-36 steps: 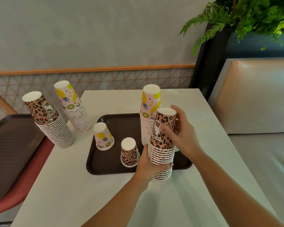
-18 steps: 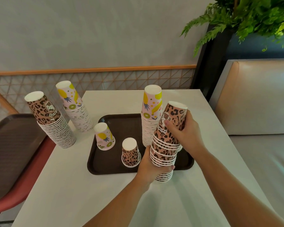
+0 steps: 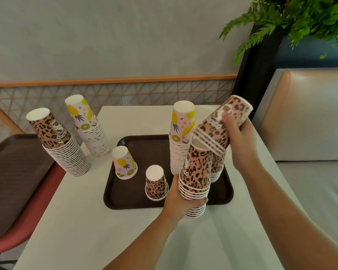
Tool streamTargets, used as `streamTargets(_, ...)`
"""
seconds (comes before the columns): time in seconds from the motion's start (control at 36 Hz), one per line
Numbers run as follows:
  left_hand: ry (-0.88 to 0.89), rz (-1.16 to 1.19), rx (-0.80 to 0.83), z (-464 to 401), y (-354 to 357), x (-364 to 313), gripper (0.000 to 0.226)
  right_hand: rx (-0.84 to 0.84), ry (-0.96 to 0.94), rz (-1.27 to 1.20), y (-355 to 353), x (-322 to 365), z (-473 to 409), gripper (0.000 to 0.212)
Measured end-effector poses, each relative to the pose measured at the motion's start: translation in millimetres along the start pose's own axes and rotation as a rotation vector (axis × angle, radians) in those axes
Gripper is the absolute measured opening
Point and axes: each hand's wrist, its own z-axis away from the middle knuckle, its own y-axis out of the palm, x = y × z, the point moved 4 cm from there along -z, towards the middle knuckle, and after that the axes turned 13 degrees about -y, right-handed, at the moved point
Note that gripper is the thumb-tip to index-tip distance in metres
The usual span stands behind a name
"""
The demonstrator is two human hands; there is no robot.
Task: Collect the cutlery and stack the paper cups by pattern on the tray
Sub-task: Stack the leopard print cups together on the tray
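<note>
- A dark brown rectangular plastic tray [image 3: 125,201] is seen on the white square surface [image 3: 76,230], at the centre of the view.
- A lower stack of inverted leopard-print paper cups [image 3: 196,174] is gripped by the left hand [image 3: 180,201], with the fingers wrapped around its lower rims; it is held upright over the tray's 5 o'clock edge.
- A short upper bundle of leopard-print paper cups [image 3: 220,127] is clasped by the right hand [image 3: 242,141], tilted toward 2 o'clock, its open rims just above the lower stack's top.
- A tall stack of pink fruit-print paper cups [image 3: 181,133] is stood on the tray, at 11 o'clock from the held stack.
- A further leopard-print stack [image 3: 217,168] is partly hidden behind the held one.
- A single fruit-print cup [image 3: 124,162] and a single leopard-print cup [image 3: 156,183] are placed upside down on the tray.
- Off the tray, toward 9 o'clock, a tall leaning leopard stack [image 3: 59,143] and a tall leaning fruit stack [image 3: 88,127] are stood on the surface.
- A second brown tray [image 3: 12,172] is laid on a red chair [image 3: 27,221] at the far 9 o'clock side.
</note>
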Motion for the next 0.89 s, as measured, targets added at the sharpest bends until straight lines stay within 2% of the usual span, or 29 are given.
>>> streamTargets(0.06,-0.001,-0.012,-0.002,-1,0,-1,0.081,-0.106,0.035,-0.133,-5,1,-6,0.021)
streamTargets(0.11,-0.008,-0.025,-0.005,-2,-1,-2,0.083,-0.222,0.041,-0.174,-13,0,-13,0.027)
streamTargets(0.19,-0.015,-0.028,-0.011,-2,-2,-1,0.081,-0.352,0.012,-0.135,-24,-6,-19,0.044)
streamTargets(0.28,-0.021,-0.028,-0.008,-1,-2,-1,0.080,-0.384,-0.046,0.004,-29,-15,-20,0.041)
streamTargets(0.44,-0.020,-0.012,-0.006,-2,-1,-3,0.082,-0.192,-0.093,0.325,-25,-42,-6,0.063)
streamTargets(0.58,-0.011,0.008,0.001,-2,-1,-3,0.084,-0.050,-0.090,0.468,-20,-57,8,0.069)
streamTargets(0.69,-0.002,0.014,0.010,-1,-1,-7,0.085,0.017,-0.069,0.487,-17,-58,13,0.076)
streamTargets(0.81,0.001,-0.004,0.001,-2,-2,-8,0.086,0.011,-0.228,0.407,-14,-30,17,0.072)
streamTargets(0.89,0.005,-0.007,-0.008,-3,-1,-7,0.089,0.172,-0.302,0.334,-7,-13,23,0.069)
